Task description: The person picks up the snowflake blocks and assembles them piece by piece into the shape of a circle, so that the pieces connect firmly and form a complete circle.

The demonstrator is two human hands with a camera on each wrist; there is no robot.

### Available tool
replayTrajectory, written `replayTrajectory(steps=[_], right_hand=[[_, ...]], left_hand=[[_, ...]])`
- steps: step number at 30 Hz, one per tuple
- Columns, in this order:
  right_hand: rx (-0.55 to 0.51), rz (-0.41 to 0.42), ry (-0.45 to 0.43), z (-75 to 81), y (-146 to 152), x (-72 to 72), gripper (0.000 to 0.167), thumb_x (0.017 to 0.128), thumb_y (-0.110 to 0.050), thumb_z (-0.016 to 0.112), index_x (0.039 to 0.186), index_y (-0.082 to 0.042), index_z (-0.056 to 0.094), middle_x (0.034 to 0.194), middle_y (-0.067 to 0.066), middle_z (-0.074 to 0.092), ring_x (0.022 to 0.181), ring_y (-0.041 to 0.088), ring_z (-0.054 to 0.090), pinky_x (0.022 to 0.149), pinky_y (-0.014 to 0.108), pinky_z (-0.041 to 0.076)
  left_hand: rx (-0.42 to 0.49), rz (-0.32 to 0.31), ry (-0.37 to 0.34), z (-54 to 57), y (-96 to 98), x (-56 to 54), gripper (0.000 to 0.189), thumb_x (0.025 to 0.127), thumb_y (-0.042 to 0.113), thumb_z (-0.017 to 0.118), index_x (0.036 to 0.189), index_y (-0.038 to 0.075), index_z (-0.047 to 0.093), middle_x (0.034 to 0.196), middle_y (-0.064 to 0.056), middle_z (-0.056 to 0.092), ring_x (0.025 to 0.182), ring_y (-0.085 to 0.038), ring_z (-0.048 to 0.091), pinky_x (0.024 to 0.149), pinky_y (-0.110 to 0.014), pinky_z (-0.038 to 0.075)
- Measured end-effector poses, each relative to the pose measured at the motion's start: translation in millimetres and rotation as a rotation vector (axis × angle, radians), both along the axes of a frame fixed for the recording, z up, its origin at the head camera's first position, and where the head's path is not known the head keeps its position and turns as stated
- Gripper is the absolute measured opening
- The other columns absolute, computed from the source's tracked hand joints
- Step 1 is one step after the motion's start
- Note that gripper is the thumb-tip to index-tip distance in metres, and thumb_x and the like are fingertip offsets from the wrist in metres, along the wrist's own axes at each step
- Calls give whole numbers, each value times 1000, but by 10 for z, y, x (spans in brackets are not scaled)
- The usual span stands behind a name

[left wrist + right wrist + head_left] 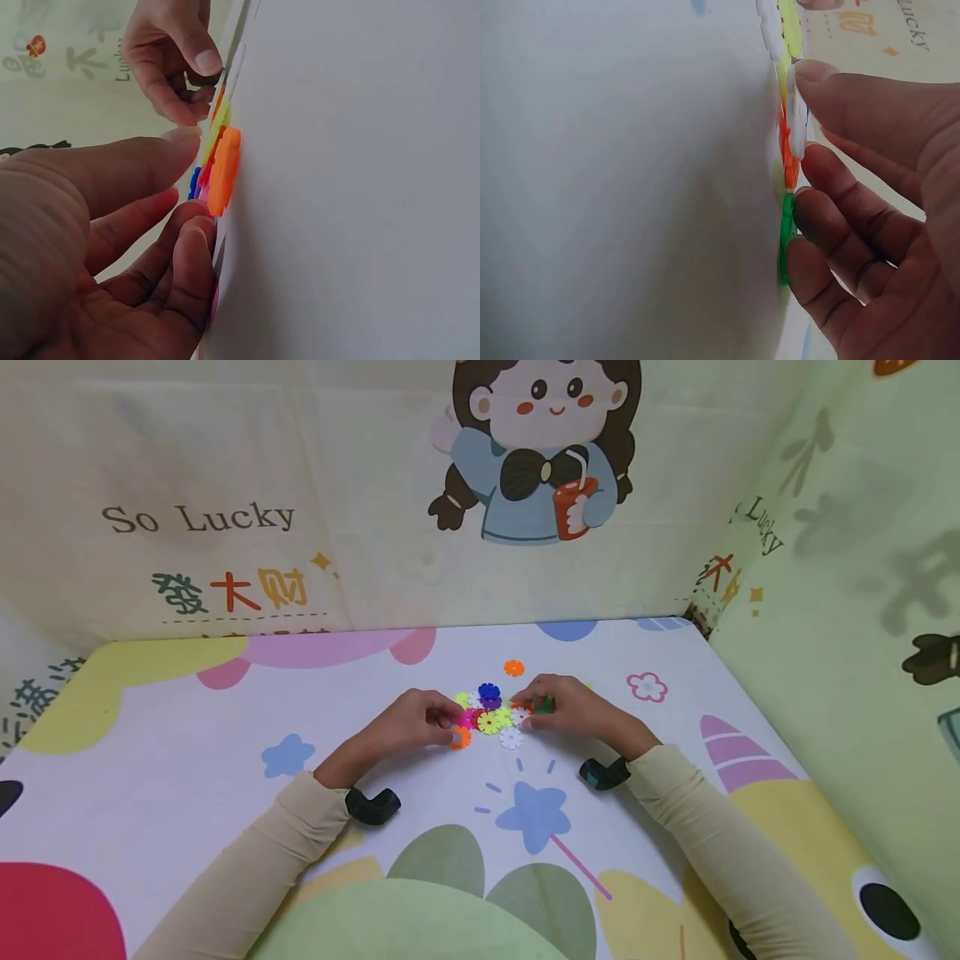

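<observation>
Several colourful notched plastic discs lie clustered on the table, among them a yellow-green disc (489,722), a dark blue disc (489,691) and a white disc (511,738). My left hand (423,718) is at the cluster's left side, fingers loosely bent and thumb apart from them, close by an orange disc (225,171). On the opposite side is my right hand (568,705), its thumb tip at the edge of another white disc (796,112). The other fingertips of this hand touch or nearly touch a green disc (787,238).
One more orange disc (513,668) lies apart, behind the cluster. The white tablecloth (187,802) carries printed cartoon shapes. A printed backdrop (375,468) rises at the table's back edge, and another sheet (847,610) stands along the right. Each wrist wears a black device (372,807).
</observation>
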State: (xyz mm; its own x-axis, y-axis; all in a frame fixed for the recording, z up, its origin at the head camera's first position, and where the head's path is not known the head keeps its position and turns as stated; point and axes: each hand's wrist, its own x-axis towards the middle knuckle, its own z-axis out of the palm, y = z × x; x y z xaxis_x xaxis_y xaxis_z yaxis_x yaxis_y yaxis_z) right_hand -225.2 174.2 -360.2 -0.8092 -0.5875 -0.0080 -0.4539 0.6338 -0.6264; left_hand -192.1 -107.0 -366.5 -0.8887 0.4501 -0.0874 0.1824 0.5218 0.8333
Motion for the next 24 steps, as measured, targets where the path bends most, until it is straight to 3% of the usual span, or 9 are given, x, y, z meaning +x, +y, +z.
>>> replayTrajectory(steps=[10, 15, 20, 24], right_hand=[[43, 40, 19, -4, -36, -11, 31, 83, -14, 79, 113, -10, 73, 99, 2, 62, 94, 20, 54, 81, 34, 49], [26, 25, 28, -16, -45, -17, 26, 83, -13, 79, 108, -9, 74, 98, 1, 63, 91, 19, 57, 82, 34, 50], [24, -35, -1, -23, -28, -14, 20, 83, -13, 78, 102, -9, 72, 91, -2, 65, 85, 17, 57, 78, 32, 50], [16, -69, -17, -28, -15, -7, 17, 84, -11, 77, 100, -9, 72, 87, -1, 64, 80, 18, 55, 74, 31, 50]], left_hand=[[-193, -9, 139, -15, 88, 46, 33, 80, 10, 79, 113, 8, 73, 85, 2, 59, 81, -16, 54, 74, -32, 42], [-196, -17, 143, -8, 82, 67, 31, 81, 9, 80, 111, 7, 73, 87, 1, 57, 81, -17, 53, 70, -29, 46], [-179, 30, 116, -18, 84, 44, 20, 82, 11, 79, 99, 10, 69, 86, 0, 59, 83, -19, 54, 72, -28, 49], [-114, 74, 84, -36, 58, -11, 15, 83, 9, 76, 95, 9, 67, 86, -1, 62, 83, -19, 57, 76, -29, 51]])
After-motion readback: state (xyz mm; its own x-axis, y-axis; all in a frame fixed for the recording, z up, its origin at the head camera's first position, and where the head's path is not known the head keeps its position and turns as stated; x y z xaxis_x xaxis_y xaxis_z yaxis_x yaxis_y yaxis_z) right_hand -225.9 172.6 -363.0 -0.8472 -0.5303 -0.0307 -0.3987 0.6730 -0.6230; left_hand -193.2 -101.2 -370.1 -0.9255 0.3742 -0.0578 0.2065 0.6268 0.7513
